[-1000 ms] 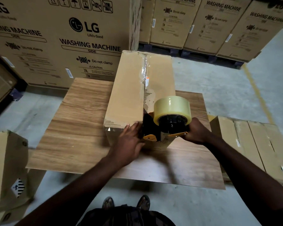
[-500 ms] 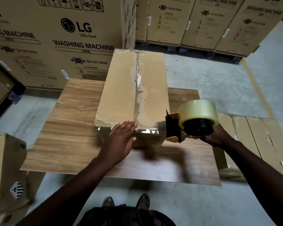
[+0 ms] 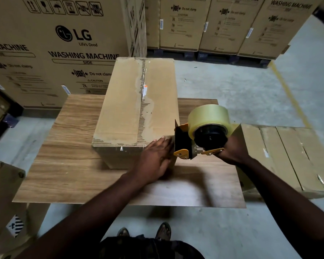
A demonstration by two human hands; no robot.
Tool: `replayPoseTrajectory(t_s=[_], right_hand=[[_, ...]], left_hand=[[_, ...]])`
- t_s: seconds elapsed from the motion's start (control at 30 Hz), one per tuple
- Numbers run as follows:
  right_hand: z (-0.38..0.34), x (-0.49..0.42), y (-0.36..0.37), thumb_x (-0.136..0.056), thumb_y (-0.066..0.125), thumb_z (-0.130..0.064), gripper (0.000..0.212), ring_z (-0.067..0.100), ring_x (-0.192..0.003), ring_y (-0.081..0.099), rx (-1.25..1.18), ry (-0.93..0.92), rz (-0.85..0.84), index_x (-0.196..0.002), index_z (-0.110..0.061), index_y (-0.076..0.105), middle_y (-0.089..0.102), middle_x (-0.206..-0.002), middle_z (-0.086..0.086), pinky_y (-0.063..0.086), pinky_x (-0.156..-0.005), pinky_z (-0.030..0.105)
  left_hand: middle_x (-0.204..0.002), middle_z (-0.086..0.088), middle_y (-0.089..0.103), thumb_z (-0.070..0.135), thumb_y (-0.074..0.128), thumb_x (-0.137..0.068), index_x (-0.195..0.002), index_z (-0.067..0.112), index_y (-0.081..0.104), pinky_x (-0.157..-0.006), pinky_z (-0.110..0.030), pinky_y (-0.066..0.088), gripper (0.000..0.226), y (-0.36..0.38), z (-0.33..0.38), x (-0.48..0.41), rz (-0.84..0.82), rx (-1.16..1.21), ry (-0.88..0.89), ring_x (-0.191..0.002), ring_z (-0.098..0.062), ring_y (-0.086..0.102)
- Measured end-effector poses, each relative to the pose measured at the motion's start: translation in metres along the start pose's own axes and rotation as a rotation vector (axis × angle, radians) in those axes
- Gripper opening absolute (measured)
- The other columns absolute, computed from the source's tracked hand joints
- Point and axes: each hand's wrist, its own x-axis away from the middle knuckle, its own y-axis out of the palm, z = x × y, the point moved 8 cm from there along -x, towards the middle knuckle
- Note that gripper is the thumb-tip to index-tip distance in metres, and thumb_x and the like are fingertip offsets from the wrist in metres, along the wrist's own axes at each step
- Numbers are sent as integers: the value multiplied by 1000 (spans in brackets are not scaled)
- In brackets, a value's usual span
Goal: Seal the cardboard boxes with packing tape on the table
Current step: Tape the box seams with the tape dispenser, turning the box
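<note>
Taped box is sitting mid-surface, washing-machine cartons standing behind.
Flat left hand is touching its near corner; right hand is gripping tape dispenser.

Hands: I count two, left hand and right hand.
Tape dispenser: one, in the right grip.
Tape roll: one.
Cardboard box: one, just left of the grip.
Table: one.
Washing machine cartons: at least four, beyond the grip.

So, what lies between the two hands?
In the head view, the tape dispenser lies between the left hand, flat on the box, and the right hand, which grips it.
</note>
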Motion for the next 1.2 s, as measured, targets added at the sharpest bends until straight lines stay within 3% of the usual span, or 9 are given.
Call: replayPoseTrajectory(t_s=[0.07,0.17,0.37,0.43,0.57,0.73,0.93,1.07,1.2], right_hand=[[10,-1,2,-77,68,-48,49,37,-73,64,26,29,7,-81,1,72,67,-73,22,52,-63,45],[32,2,-4,-74,70,-51,50,40,-75,68,-20,76,-15,-83,-2,71,68,-74,20,55,-66,56],[59,28,-28,-78,72,-29,10,26,-72,67,75,182,-79,-71,-26,66,67,-67,5,52,-64,30],[73,35,-28,-80,77,-13,34,28,-71,66,123,246,-107,-65,-35,57,61,-59,-6,50,-63,36],[70,33,-8,-85,71,-8,48,9,-58,51,169,278,-230,-55,-32,42,54,-45,-18,34,-51,15],[58,12,30,-68,46,-57,28,32,-69,63,279,175,-374,-71,-30,54,67,-71,3,53,-65,37],[50,6,40,-73,61,-41,31,26,-65,29,305,166,-357,-55,-27,40,39,-52,-5,38,-55,29],[82,13,59,-61,46,-57,34,42,-75,60,374,287,-497,-59,-24,45,51,-60,-1,54,-66,37],[89,43,78,-66,48,-59,37,35,-85,68,351,398,-560,-60,-23,47,59,-72,9,48,-70,34]], left_hand=[[-155,-9,44,23,58,-86,-147,9,48,-121,-39,22,64,-1,0,-1,10,2,6,-146,-26,37],[-155,-4,43,26,57,-89,-148,12,47,-120,-34,19,62,-1,0,0,24,2,21,-146,-23,37],[-154,-1,44,29,56,-92,-147,16,50,-120,-33,22,57,-1,0,1,53,19,25,-146,-20,37],[-155,-1,43,30,55,-93,-148,16,49,-120,-32,21,57,0,-1,1,50,16,26,-147,-19,35],[-156,0,41,31,55,-92,-149,16,47,-120,-30,18,59,0,0,1,41,40,9,-148,-17,31],[-156,1,40,33,56,-91,-149,17,48,-120,-23,10,60,0,2,2,56,64,-39,-148,-15,30],[-158,1,38,35,54,-92,-150,18,46,-122,-28,13,62,2,2,2,51,70,-58,-149,-14,28],[-157,-1,40,33,56,-91,-149,16,48,-122,-28,14,61,1,2,2,54,56,-42,-149,-17,30],[-156,-2,42,30,57,-90,-148,15,49,-121,-31,18,60,0,2,1,48,54,-29,-148,-17,32]])
